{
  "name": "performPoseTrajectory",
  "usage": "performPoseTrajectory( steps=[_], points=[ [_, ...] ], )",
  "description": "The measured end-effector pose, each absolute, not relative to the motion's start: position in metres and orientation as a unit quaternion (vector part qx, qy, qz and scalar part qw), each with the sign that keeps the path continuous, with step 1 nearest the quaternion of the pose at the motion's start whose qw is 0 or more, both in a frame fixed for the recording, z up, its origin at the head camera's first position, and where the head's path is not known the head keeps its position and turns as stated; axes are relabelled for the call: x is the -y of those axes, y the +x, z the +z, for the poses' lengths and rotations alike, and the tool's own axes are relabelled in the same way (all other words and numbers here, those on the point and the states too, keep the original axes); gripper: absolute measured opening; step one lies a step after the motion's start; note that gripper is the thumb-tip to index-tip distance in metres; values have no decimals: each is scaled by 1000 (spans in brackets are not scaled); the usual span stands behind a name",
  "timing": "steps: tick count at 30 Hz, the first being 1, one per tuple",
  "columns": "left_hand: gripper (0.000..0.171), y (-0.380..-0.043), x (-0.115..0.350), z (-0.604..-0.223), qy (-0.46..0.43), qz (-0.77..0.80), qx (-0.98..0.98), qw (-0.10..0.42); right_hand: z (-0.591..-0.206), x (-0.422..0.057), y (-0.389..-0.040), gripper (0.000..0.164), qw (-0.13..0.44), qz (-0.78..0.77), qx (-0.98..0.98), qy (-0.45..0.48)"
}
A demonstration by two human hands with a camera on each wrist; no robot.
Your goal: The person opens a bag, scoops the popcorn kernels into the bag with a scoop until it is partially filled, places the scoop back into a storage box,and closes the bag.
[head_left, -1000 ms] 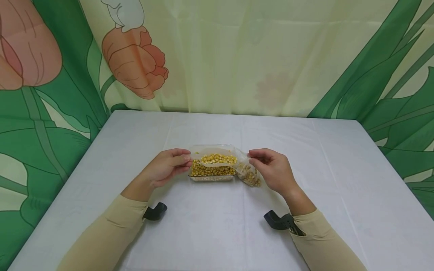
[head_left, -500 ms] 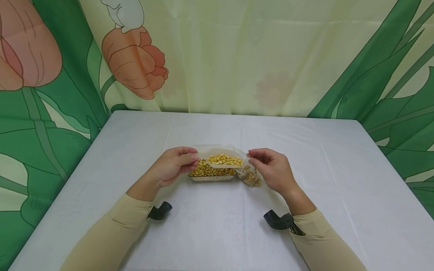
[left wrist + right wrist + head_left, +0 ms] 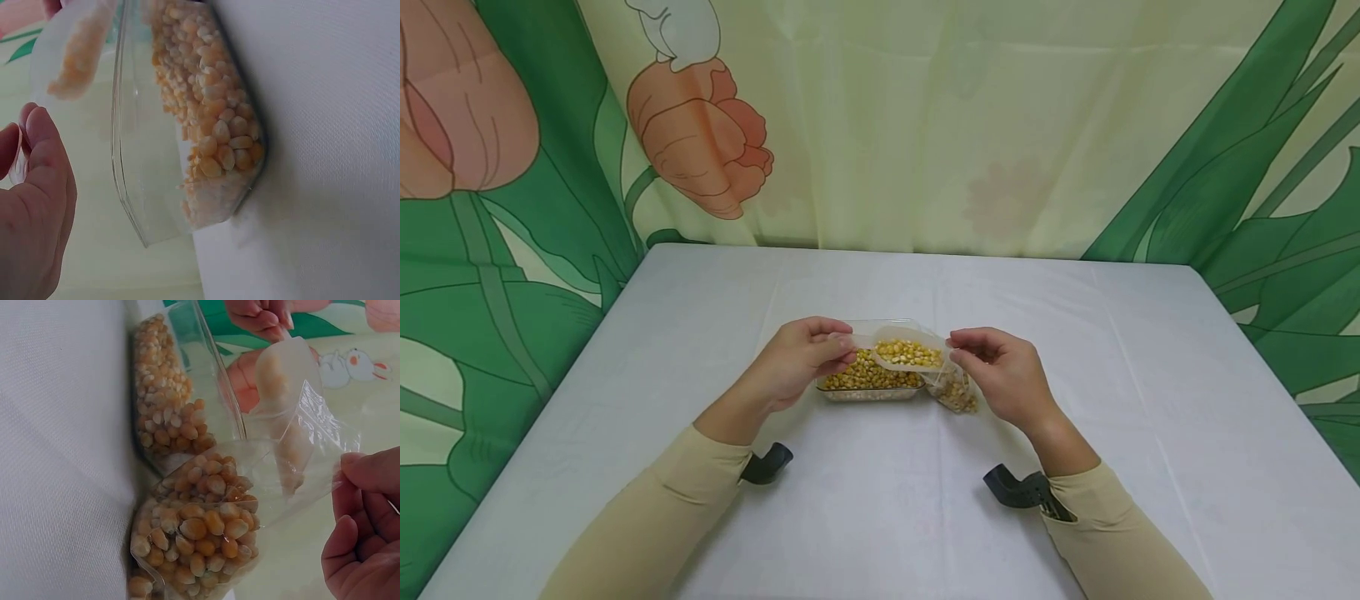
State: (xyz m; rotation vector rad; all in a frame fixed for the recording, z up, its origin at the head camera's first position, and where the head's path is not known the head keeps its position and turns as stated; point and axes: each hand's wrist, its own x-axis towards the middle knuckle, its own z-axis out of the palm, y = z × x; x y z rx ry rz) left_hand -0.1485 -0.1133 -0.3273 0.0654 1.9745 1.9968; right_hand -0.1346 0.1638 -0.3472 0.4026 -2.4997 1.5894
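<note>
In the head view my left hand (image 3: 801,362) pinches the handle of a translucent white scoop (image 3: 305,357) loaded with yellow corn kernels (image 3: 910,353). My right hand (image 3: 1003,375) pinches the top edge of a clear plastic bag (image 3: 953,390) between thumb and forefinger. Corn kernels (image 3: 200,544) fill the bag's lower part, and it rests on the table. In the right wrist view the scoop's front end reaches into the bag's mouth, behind the clear film. A clear rectangular container (image 3: 134,206) with many corn kernels stands left of the bag, partly hidden under the scoop in the head view.
Container and bag stand close together on a white-covered table (image 3: 880,508). Behind the table hangs a curtain (image 3: 880,125) printed with flowers and leaves. A black wrist mount (image 3: 767,463) juts from the left sleeve, another black mount (image 3: 1017,487) from the right.
My left hand has moved right, carrying the loaded scoop from over the container toward the bag, where its front end now sits inside the mouth. My right hand has stayed in place.
</note>
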Motion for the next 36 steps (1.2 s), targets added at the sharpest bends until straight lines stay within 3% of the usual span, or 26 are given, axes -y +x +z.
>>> performPoseTrajectory(
  steps=[14,36],
  points=[
    [29,-141,101,-314,19,686,-709,165,-347,-164,-135,20,72,534,832,133],
    [26,-134,99,-294,46,640,-758,120,-348,-164,-135,19,70,535,831,131]
  ],
)
